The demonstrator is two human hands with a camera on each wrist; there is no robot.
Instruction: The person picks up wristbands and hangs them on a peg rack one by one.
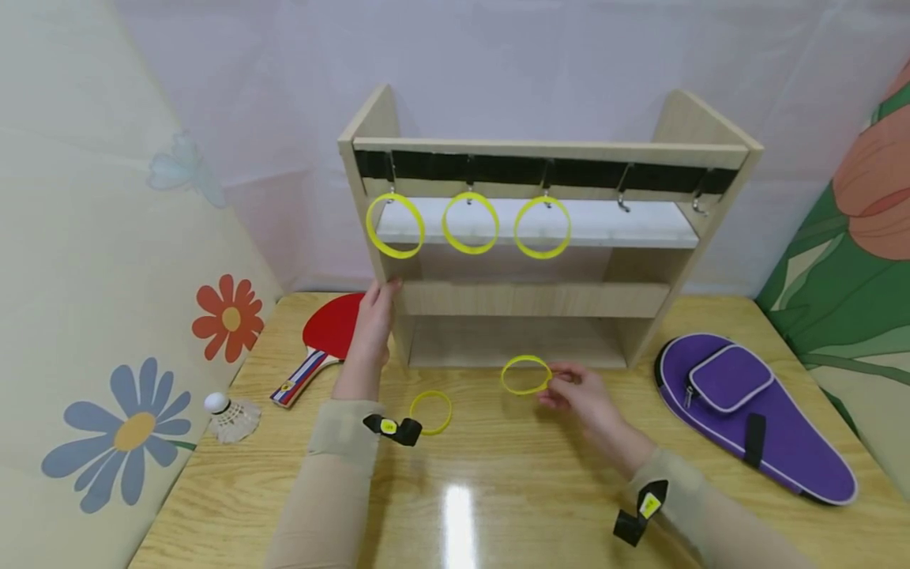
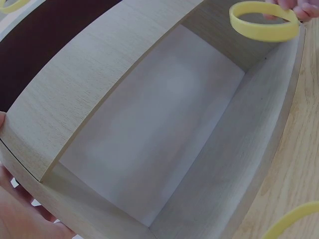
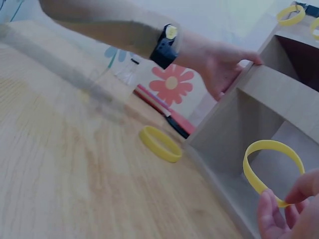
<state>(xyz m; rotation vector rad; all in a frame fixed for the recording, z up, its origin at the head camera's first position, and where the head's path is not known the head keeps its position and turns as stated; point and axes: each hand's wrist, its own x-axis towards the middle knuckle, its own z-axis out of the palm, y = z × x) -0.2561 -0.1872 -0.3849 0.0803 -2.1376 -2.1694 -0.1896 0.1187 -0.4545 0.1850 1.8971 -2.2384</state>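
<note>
Between its thumb and fingers my right hand (image 1: 579,393) pinches a yellow ring (image 1: 526,375), in front of the shelf's lowest compartment. My left hand (image 1: 374,316) grips the left side panel of the small wooden shelf (image 1: 533,300); the left wrist view has the thumb at the front edge and the fingers along the outer side. Another yellow ring (image 1: 430,412) lies on the table near the left forearm. Three more hang from hooks on the black strip: a left ring (image 1: 371,229), a middle ring (image 1: 445,229) and a right ring (image 1: 517,229).
Two bare hooks, one (image 1: 624,204) left of the other (image 1: 701,207), are at the strip's right end. A red table tennis bat (image 1: 330,328) and a shuttlecock (image 1: 231,417) lie left on the table (image 1: 540,506). A purple bat case (image 1: 782,442) lies at the right.
</note>
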